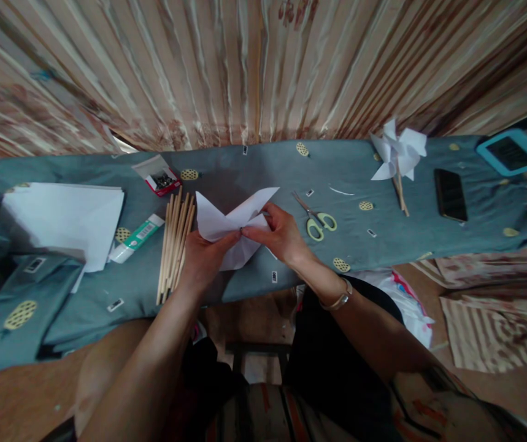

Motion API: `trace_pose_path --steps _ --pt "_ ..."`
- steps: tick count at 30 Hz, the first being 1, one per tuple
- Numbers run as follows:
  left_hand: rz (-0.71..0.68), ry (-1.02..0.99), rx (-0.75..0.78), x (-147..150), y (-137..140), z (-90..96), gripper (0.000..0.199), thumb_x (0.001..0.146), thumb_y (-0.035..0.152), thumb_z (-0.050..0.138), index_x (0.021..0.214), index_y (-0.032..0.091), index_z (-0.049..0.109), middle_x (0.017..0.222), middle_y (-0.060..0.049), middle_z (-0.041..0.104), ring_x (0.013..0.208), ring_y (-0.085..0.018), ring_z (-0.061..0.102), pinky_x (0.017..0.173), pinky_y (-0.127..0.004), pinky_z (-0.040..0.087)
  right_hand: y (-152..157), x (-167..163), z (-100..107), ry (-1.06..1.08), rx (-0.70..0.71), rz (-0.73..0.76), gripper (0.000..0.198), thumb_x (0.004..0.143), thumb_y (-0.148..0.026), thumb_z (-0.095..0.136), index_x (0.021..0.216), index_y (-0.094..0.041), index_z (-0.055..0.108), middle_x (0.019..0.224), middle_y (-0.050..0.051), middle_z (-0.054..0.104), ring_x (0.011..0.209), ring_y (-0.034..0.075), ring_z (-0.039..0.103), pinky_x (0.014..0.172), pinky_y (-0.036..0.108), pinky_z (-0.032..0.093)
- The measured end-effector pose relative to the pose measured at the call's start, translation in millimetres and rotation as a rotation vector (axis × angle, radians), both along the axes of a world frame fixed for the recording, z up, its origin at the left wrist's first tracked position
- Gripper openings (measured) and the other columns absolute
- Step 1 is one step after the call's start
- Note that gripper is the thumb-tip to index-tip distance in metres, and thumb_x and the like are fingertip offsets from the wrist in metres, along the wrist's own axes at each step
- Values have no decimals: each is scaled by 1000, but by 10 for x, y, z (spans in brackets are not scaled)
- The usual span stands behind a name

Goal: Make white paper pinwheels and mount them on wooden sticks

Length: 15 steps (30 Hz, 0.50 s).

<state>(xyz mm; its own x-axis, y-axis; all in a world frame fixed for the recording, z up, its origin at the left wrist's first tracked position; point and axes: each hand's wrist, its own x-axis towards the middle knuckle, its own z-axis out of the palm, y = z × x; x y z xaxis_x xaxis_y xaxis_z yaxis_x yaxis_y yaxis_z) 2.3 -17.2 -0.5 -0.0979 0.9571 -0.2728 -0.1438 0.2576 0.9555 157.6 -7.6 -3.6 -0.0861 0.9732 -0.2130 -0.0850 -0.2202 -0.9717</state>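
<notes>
Left hand (202, 255) and right hand (284, 236), both closed, pinch folded white paper (218, 224) above the table's middle, corners seemingly gathered but not visibly mounted, wooden sticks (178, 242) lying left, while far-right white pinwheels (403, 150) look finished

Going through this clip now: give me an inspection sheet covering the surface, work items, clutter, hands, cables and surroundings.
Surface: grey-green cloth with a pineapple print, rumpled at the left end.
Work items: folded white paper in the hands; wooden sticks, an open red box of small metallic pieces, scissors and a paper stack lie around it.
Clutter: green-and-white packet, paper pinwheel shapes with sticks, dark phone, blue-framed device.
Hands: left hand and right hand both grip the folded paper, thumbs meeting near its middle.
Cables: nothing seen.
Surroundings: striped curtain behind; white plastic bag below the cloth's front edge.
</notes>
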Motion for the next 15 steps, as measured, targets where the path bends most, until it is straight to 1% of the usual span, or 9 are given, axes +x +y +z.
trace_pose_path --steps 4,8,15 --pt "-20 4 -1 -3 -18 36 36 53 29 86 83 13 76 84 -7 79 83 -27 74 82 -40 61 -3 -5 -16 -21 3 3 45 61 -32 79 98 -22 56 87 2 76 83 24 72 73 37 58" --pt "-5 -15 11 -1 -18 42 37 51 29 88 82 13 76 85 -7 79 83 -27 74 82 -41 60 -3 -12 0 -36 12 -13 44 61 -33 79 97 -21 56 86 3 75 83 24 72 72 36 58" --pt "14 -116 -74 26 -42 39 38 51 25 88 85 14 76 85 -5 79 80 -23 73 81 -37 58 -17 -28 6 -14 -6 -4 45 58 -37 80 92 -21 56 83 1 74 78 21 71 68 32 56"
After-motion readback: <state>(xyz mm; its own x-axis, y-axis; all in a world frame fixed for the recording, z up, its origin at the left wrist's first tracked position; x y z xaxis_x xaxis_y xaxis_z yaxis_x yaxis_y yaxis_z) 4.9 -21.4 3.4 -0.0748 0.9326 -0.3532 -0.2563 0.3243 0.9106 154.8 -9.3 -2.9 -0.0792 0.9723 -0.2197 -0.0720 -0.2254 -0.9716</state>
